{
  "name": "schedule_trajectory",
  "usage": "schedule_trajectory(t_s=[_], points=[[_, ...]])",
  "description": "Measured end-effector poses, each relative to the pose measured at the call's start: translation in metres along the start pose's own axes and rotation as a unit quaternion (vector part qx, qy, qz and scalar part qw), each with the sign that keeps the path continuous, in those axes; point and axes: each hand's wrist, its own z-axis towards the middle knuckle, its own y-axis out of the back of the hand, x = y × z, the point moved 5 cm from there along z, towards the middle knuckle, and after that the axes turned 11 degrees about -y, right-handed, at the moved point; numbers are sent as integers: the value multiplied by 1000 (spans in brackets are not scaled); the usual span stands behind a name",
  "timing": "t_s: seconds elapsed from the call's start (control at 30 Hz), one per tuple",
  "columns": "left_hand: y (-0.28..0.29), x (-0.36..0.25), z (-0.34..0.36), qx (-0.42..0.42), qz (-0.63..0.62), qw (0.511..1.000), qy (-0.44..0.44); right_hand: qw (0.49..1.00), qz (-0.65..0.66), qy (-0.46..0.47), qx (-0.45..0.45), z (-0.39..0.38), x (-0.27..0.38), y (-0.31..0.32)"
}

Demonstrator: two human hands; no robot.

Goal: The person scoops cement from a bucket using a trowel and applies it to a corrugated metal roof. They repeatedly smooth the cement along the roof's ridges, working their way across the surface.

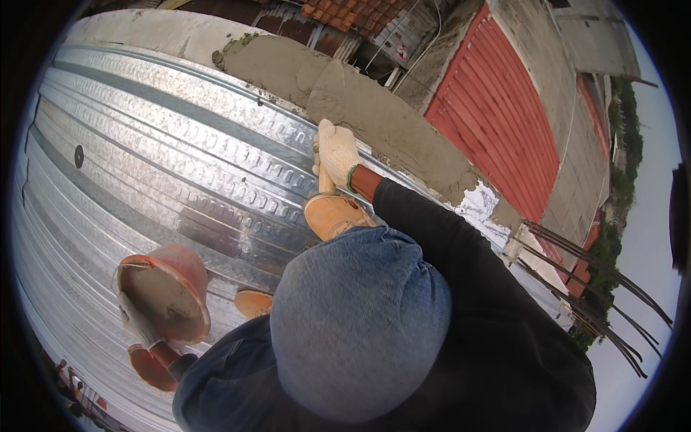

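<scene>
My left hand (140, 320), in a pale glove, is closed on the rim of a tilted red bucket (194, 288) with grey cement residue inside, beside a second red container (147, 371). My gloved right hand (335, 151) is closed round a short pale handle (327, 180) near the edge of the ribbed metal sheeting (180, 137); what the handle belongs to is hidden. A strip of wet grey mortar (389, 122) runs just beyond that hand. My bent denim-covered knee (360, 317) is in the lower middle, with a tan shoe (327, 212) below my right hand.
Bent steel rebars (604, 273) stick out at the right from the wall top. Beyond the mortared edge lie lower buildings with a red corrugated roof (497, 108), terracotta tiles (349, 14) and hanging cables. Trees and sky show at the far right.
</scene>
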Motion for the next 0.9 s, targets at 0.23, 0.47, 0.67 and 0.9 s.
schedule_trajectory(t_s=[0.23, 0.47, 0.67, 0.9], points=[[-13, -14, -8, 10, -16, 1000, -18, 992, -115, 50, 18, 26, 35, -64], [-4, 12, 0, 4, -42, 999, -21, 835, -530, 140, -37, 8, 61, 19], [10, 18, 7, -1, -32, 999, -22, 864, -485, 127, 50, -25, 107, 84], [-2, 19, 14, 5, -23, 1000, -18, 764, -614, 192, 56, 47, 235, 30]])
